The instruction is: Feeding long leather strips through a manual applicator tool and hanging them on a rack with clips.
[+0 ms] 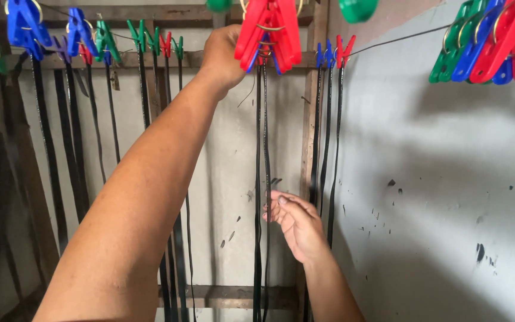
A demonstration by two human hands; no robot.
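Left hand (225, 56) raised beside red plastic clothes pegs (269, 33) on thin wire line (388, 40); grip unclear. Right hand (296, 223) below pegs, fingers (278, 203) pinching long black hanging strips (261, 149). Risk: tugging could slip strips free.

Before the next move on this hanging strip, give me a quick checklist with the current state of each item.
1. Left hand up at the wire beside the red clothespins: ok.
2. Left-hand grip on a pin or the strip top: cannot tell, the fingers are hidden behind the pins.
3. Right hand on the black strip lower down: ok, fingertips touch it.
4. Strip hanging straight from the pins: ok, it runs plumb between both hands.
5. Neighbouring strips under the blue and red pins apart from the handled one: ok, a gap shows.
6. Strip's lower end free: cannot tell, it runs out of the picture.
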